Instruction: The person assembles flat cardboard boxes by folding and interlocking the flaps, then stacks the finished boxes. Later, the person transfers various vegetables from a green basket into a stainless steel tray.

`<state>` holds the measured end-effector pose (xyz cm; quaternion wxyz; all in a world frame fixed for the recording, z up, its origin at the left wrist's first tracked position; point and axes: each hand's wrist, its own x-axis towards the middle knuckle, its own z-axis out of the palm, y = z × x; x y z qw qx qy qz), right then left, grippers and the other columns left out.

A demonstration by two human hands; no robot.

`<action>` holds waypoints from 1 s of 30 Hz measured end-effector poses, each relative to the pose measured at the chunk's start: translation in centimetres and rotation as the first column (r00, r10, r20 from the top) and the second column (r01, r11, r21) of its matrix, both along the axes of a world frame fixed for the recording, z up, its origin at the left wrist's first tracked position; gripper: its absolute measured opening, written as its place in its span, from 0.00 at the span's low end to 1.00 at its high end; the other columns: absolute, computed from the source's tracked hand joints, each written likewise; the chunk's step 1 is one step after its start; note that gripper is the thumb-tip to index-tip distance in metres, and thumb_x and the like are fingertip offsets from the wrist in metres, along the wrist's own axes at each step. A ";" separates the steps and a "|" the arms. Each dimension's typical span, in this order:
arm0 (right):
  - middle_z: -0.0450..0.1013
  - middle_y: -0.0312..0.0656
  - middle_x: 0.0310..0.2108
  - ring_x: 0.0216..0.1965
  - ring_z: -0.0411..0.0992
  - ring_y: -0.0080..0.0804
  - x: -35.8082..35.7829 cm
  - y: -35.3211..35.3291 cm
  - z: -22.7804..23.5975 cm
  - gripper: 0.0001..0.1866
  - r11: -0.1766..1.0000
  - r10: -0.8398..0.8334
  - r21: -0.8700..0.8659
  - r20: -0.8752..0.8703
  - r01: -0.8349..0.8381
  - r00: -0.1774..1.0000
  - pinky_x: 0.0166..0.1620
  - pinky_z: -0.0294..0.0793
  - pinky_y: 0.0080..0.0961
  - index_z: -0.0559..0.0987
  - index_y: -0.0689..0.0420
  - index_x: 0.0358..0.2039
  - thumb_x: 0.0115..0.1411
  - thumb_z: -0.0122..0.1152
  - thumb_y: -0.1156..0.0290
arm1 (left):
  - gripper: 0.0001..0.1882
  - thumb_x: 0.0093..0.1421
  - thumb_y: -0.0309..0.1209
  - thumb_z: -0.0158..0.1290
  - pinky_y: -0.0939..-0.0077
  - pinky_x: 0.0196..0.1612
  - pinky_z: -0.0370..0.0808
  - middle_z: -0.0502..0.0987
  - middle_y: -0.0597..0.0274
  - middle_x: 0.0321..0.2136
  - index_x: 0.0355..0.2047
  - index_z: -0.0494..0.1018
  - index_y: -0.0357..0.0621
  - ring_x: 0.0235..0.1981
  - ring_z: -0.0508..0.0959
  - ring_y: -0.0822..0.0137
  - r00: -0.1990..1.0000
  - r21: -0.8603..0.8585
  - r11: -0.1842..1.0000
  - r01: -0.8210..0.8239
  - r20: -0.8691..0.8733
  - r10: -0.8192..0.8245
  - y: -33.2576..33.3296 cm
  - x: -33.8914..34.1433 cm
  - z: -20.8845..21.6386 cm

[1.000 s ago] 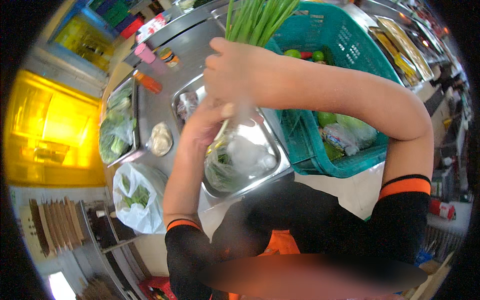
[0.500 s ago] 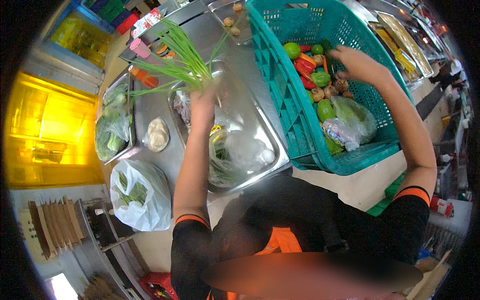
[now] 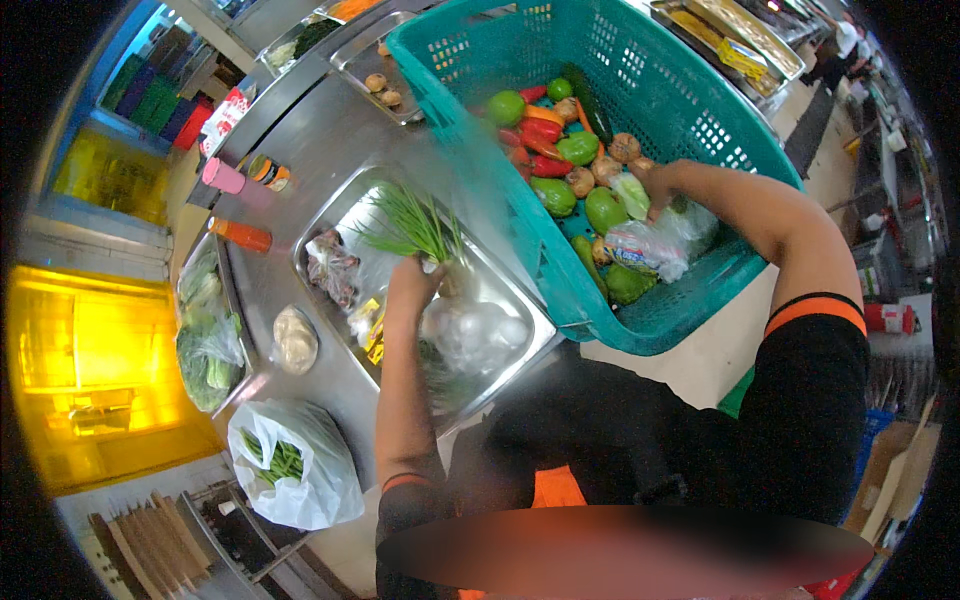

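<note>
My left hand (image 3: 410, 287) is closed round the root ends of a bunch of spring onions (image 3: 408, 225), whose green leaves fan out over the steel tray (image 3: 540, 345). Inside the teal plastic basket (image 3: 560, 300), my right hand (image 3: 662, 185) grips a clear plastic bag (image 3: 632, 195) with something green in it; part of the bag is behind the hand and wrist. Around that hand lie onions (image 3: 625, 148), green peppers (image 3: 578, 150), red peppers (image 3: 545, 168) and a printed plastic packet (image 3: 645, 248). The tray also holds a bag of dark reddish pieces (image 3: 332, 268) and clear bags (image 3: 475, 335).
Left of the tray are a pale bagged lump (image 3: 295, 340), a white bag of green pods (image 3: 298, 470) and a tray of bagged greens (image 3: 210, 340). An orange bottle (image 3: 242, 235), a pink tumbler (image 3: 225, 178) and a jar (image 3: 268, 172) stand behind. A smaller tray (image 3: 375, 65) holds onions.
My left hand has lowered the spring onions toward the tray. My right hand has moved nearer in the basket, from the far-side vegetables to the clear bag. The view has shifted.
</note>
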<state>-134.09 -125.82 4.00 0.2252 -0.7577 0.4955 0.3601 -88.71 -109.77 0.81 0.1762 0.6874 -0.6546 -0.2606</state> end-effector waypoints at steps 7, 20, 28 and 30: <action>0.72 0.50 0.49 0.50 0.71 0.46 1.3 -3.4 3.9 0.41 0.983 0.026 0.181 -0.267 0.024 0.963 0.52 0.70 0.40 0.71 0.60 0.52 0.39 0.74 0.52 | 0.37 0.54 0.51 0.58 0.59 0.51 0.70 0.74 0.36 0.46 0.52 0.67 0.30 0.47 0.75 0.44 0.935 0.049 0.972 -0.228 -0.269 0.233 -1.7 -2.7 -2.8; 0.71 0.45 0.48 0.44 0.71 0.30 5.3 1.3 25.7 0.40 0.840 -0.203 0.057 0.955 0.540 0.215 0.48 0.70 0.26 0.62 0.60 0.61 0.54 0.62 0.49 | 0.34 0.59 0.43 0.54 0.63 0.55 0.68 0.70 0.46 0.53 0.60 0.59 0.39 0.53 0.72 0.55 0.819 -0.274 0.961 -0.029 -0.558 -0.135 1.9 -4.6 10.8; 0.67 0.44 0.55 0.46 0.70 0.35 15.0 12.1 24.3 0.38 0.896 0.442 -0.391 0.831 -0.209 0.339 0.49 0.70 0.29 0.63 0.57 0.62 0.52 0.65 0.60 | 0.23 0.64 0.34 0.46 0.65 0.52 0.73 0.71 0.55 0.50 0.58 0.62 0.41 0.49 0.73 0.58 -0.310 0.032 0.950 -0.312 -0.948 -0.070 5.5 -4.3 14.2; 0.68 0.45 0.52 0.45 0.71 0.36 14.4 11.8 24.3 0.33 0.877 0.475 -0.452 0.768 -0.162 0.430 0.49 0.70 0.30 0.66 0.59 0.59 0.53 0.64 0.64 | 0.25 0.61 0.33 0.51 0.65 0.50 0.73 0.72 0.54 0.49 0.57 0.62 0.39 0.47 0.75 0.58 0.016 0.067 0.861 -0.505 -0.996 0.086 5.6 -0.8 12.4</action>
